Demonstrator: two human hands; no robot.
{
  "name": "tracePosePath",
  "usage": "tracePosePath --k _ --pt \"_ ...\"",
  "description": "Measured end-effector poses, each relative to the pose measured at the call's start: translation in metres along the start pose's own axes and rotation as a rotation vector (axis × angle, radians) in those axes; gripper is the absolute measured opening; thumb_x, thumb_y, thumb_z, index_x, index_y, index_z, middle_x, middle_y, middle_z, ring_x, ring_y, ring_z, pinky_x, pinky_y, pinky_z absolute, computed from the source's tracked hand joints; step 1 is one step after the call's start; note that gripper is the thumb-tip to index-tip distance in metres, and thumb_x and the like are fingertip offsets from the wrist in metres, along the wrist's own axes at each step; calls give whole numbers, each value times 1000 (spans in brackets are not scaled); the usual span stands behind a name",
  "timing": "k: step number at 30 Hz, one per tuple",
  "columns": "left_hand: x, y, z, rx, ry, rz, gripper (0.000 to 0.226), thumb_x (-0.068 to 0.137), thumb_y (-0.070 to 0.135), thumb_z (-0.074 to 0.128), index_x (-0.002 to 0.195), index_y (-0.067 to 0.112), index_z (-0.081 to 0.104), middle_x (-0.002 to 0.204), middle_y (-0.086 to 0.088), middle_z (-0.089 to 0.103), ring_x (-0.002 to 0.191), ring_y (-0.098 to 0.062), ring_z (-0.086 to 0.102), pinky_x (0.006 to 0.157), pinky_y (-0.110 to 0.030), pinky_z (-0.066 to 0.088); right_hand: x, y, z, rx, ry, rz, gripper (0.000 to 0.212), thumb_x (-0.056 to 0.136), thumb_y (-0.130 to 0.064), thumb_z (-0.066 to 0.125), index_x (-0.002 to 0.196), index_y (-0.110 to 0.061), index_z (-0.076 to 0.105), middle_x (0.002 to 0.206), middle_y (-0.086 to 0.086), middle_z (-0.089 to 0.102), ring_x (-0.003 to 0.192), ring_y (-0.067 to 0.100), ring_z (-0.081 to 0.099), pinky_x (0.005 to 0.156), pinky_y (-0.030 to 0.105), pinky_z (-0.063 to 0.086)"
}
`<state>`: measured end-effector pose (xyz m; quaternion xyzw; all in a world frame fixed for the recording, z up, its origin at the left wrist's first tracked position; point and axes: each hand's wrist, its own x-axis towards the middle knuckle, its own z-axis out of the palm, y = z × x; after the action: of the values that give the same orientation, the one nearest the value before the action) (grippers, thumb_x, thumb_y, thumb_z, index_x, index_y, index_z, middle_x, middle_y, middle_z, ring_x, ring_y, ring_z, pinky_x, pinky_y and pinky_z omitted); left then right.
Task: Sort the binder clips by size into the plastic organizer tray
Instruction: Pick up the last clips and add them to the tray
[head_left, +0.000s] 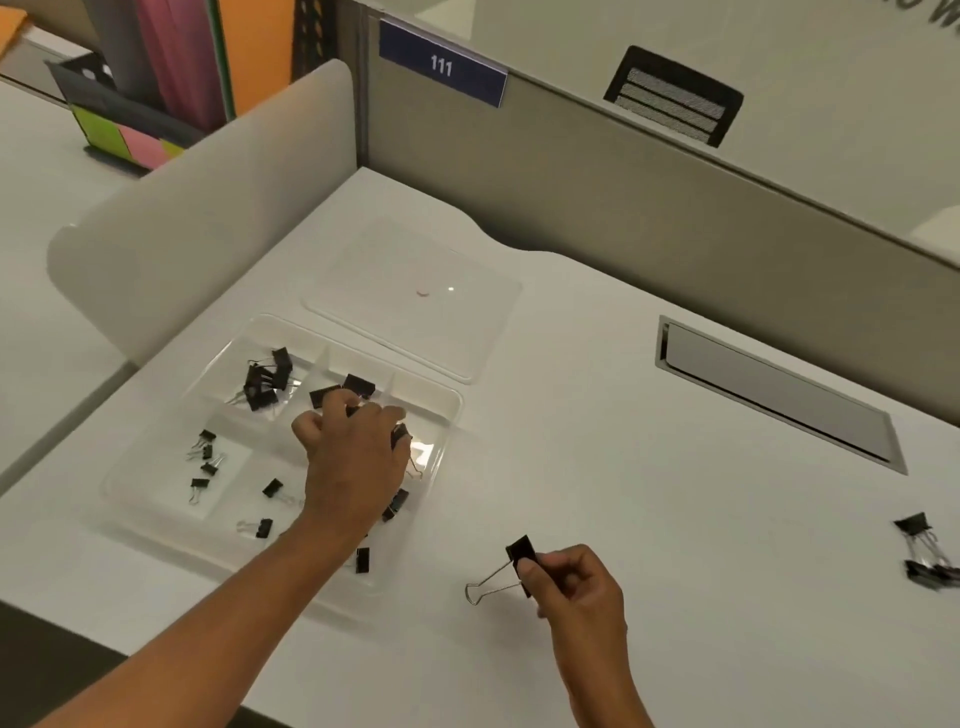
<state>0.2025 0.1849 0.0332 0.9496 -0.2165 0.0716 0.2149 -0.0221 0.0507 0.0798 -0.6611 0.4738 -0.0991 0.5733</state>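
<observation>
A large binder clip (521, 553) is being pinched by the right hand (582, 592), wire handles pointing lower left; the organizer tray (452, 410) is lying upper left, under the left hand (353, 457), whose grip cannot be told.

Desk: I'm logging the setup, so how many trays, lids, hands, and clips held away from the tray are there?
tray: 1
lid: 1
hands: 2, the left hand and the right hand
clip pinched by the right hand, off the tray: 1
Total: 5
</observation>
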Motion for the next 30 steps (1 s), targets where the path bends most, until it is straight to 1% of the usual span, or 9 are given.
tracePosePath --k 2,5,8,12,16,20,23,26,30 --pt "-1 -8 3 45 -20 30 11 80 25 84 88 28 78 103 7 71 120 -27 46 87 -44 23 -1 -4 5 -30 2 -19 17 85 -18 85 86 -15 69 81 0 78 67 7 64 66 20 47" --pt "0 -19 3 37 -60 48 12 76 21 86 75 30 77 123 3 67 123 -28 44 89 -44 24 1 -16 17 -85 -27 -66 15 88 -21 83 89 -23 68 87 -7 78 70 8 65 66 16 47" --pt "5 -26 -1 -55 -119 46 12 83 19 80 85 30 78 138 3 60 130 -29 47 94 -47 30 15 -43 34 -160 -56 -230 16 92 -26 78 103 -34 70 96 -18 76 85 6 69 75 24 52" --pt "3 -32 -6 -128 -114 49 18 92 19 72 106 29 78 144 6 57 136 -24 45 99 -47 33 55 -83 68 -411 -123 -529 16 101 -33 67 115 -39 69 104 -20 72 103 3 62 80 12 44" --pt "-7 -31 -17 -211 -81 12 23 90 15 73 110 27 77 141 5 58 138 -19 44 104 -48 35 98 -102 116 -813 -160 -698 19 106 -35 58 123 -31 66 110 -3 69 112 17 54 95 32 39" --pt "-21 -33 -26 -254 -38 -8 28 89 16 75 115 26 76 138 4 58 136 -18 44 103 -49 38 109 -95 141 -1068 -184 -774 23 109 -35 51 123 -23 63 110 6 63 113 24 49 100 36 41" --pt "-29 -35 -28 -261 -28 -32 31 90 17 73 119 27 74 139 4 56 138 -18 42 104 -48 36 115 -77 144 -1121 -197 -812 18 107 -33 56 114 -20 66 104 4 66 112 25 49 94 36 37" --pt "-32 -35 -29 -248 -19 -41 30 92 19 71 120 28 73 141 4 55 139 -19 41 106 -48 35 120 -66 143 -1177 -147 -877 13 98 -32 70 103 -20 75 110 -2 68 109 27 52 87 40 37" --pt "-32 -20 -28 -261 13 9 27 91 16 72 117 25 74 139 2 55 139 -19 42 109 -48 32 115 -64 131 -1013 52 -924 17 95 -23 73 111 -20 76 122 4 67 107 32 58 83 43 43"
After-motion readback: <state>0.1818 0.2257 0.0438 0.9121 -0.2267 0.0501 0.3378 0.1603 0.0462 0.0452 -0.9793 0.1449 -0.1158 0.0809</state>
